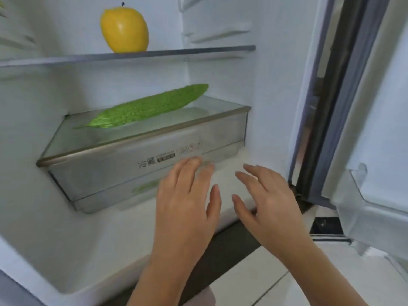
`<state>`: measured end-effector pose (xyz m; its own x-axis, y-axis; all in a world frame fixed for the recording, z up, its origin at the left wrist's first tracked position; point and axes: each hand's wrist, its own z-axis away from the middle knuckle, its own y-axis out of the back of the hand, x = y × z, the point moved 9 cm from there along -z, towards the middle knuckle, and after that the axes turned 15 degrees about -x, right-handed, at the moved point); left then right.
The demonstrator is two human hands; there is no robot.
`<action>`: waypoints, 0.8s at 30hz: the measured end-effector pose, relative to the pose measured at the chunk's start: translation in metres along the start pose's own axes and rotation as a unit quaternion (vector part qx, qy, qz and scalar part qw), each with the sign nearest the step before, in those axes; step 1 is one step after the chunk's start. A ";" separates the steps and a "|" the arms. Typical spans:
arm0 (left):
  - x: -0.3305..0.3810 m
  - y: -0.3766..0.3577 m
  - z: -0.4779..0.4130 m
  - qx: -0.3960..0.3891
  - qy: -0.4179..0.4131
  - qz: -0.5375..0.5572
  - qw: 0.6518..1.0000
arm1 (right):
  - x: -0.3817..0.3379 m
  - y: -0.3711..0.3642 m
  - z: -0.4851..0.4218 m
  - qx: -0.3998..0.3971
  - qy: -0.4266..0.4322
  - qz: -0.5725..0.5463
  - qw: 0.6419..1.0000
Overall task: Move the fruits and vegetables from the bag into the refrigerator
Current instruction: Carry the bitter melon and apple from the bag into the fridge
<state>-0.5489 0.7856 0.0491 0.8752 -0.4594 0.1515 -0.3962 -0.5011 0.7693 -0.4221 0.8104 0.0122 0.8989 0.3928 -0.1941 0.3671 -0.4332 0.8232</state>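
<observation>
The refrigerator stands open in front of me. A yellow mango (124, 29) sits upright on the upper glass shelf (198, 51). A bumpy green bitter gourd (150, 107) lies slanted on the glass cover above the clear crisper drawer (106, 173). Something green shows faintly through the drawer's front. My left hand (187, 195) is spread flat, fingertips at the drawer's front near its label. My right hand (267, 195) hovers beside it, fingers straight, holding nothing. The bag is out of sight.
The refrigerator door (379, 129) hangs open at the right, with a clear door bin (364, 206) jutting out. The door's dark hinge edge (326, 107) runs down beside my right hand. Light floor tiles (276, 279) lie below the fridge's base.
</observation>
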 end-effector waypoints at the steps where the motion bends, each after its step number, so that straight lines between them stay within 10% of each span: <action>1: 0.007 -0.007 0.007 -0.011 -0.006 0.005 1.000 | 0.004 0.002 0.014 -0.011 -0.016 0.005 1.000; 24: 0.352 -0.037 0.140 -0.123 -0.233 0.214 0.941 | 0.109 0.215 0.372 0.046 -0.297 0.159 0.941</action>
<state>-0.2645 0.5398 -0.0131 0.4106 -0.8810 0.2351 -0.5574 -0.0384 0.8294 -0.1566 0.4578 -0.0306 0.9321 -0.2780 -0.2323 0.0525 -0.5307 0.8459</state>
